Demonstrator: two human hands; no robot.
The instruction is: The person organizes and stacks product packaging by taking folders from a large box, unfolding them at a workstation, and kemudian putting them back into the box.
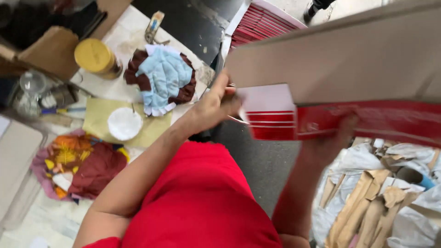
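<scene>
While the view blurs at the right, the left hand (216,104) curls its fingers closed around the near end of a stack of flat, glossy red-and-white cardboard sheets (271,119), and the right hand (333,138) grips the stack's lower edge from beneath, thumb pressed against the red face. Held up in front of the chest, clear of the floor, the stack carries a long, matte grey-brown board (340,64) on top. Behind it lies another pile of red sheets with a white top (259,20), on dark floor. To the left, a pale marbled floor (124,41) holds a soft bundle of quilted light-blue and maroon cloth (163,78), a round yellow-lidded jar (96,57), a white round lid (124,123) on yellowish paper, and crumpled multicoloured fabric (80,163). Torn brown cardboard scraps and grey paper (381,197) heap at the lower right.
</scene>
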